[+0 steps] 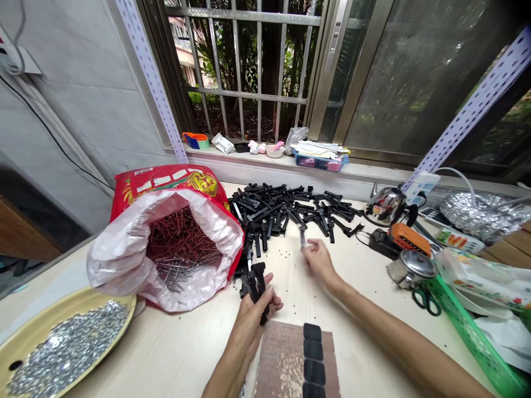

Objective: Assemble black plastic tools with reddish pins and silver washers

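My left hand (254, 309) is closed around several black plastic clips (254, 281), held upright just above the table. My right hand (318, 261) reaches forward and pinches a thin metal pin (302, 237) at the near edge of a big pile of black plastic clips (290, 210). An open red bag with a white liner (124, 254) full of metal pins (182, 251) lies to the left of my left hand. A brown board with black pads (294, 359) lies directly in front of me.
A yellow tray (25, 331) of small silver parts sits at the near left. At the right are a small kettle (385, 205), an orange tool (409, 239), a metal lid (411, 268), scissors (427, 300) and a green basket (477, 342). The windowsill (257, 160) holds small clutter.
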Available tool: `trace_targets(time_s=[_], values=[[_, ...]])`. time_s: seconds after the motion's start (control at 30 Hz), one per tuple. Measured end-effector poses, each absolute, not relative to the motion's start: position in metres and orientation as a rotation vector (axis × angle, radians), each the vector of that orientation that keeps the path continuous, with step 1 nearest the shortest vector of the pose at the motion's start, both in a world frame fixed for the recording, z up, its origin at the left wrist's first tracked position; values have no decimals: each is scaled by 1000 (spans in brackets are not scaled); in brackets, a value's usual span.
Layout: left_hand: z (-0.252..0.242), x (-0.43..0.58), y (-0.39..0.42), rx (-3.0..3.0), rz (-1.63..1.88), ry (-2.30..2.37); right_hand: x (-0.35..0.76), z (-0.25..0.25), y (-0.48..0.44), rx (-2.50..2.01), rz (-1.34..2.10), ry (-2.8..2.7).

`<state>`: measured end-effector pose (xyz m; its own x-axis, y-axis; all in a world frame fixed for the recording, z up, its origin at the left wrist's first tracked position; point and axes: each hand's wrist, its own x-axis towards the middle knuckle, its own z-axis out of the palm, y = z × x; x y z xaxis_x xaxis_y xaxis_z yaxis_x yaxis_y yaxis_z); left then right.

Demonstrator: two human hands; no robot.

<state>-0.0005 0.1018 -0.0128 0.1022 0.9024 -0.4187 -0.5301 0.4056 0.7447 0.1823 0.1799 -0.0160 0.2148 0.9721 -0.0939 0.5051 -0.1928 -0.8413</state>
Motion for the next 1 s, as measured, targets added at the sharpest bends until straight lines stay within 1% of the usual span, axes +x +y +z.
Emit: trace_targets(time_s=[0.07,0.13,0.17,0.23,0.27,0.3,0.33,0.4,0.47,0.63,0.77,0.87,0.93,1.0], values=[[-12,4,101,438,1136,932,168,-17,146,-1426,1088,-1539],[-13,6,101,429,1159,887,160,-15,132,-1193,1238,-1764],[-13,6,101,423,1162,886,160,-12,136,-1160,1253,-1873],[-14,5,101,388,1161,921,163,-6,167,-1317,1063,-2042],[-13,4,101,365,1156,944,167,-2,190,-1498,794,-2051],[-13,2,101,350,1151,959,170,0,216,-1717,455,-2023],[-12,1,102,346,1153,969,173,2,243,-1815,324,-1967],[-9,-2,102,365,1171,991,177,0,288,-1939,184,-1891],[-7,-4,103,394,1196,1026,177,-7,318,-2007,161,-1853],[-7,-7,105,476,1240,1027,176,-27,328,-2063,176,-1821],[-13,-10,105,496,1248,995,188,-26,305,-2019,213,-1810],[-16,-10,106,525,1302,996,191,-17,271,-1990,252,-1759],[-15,-9,107,546,1353,1020,183,-10,238,-1847,395,-1692],[-11,-5,107,571,1397,1044,166,-3,201,-1542,608,-1615]])
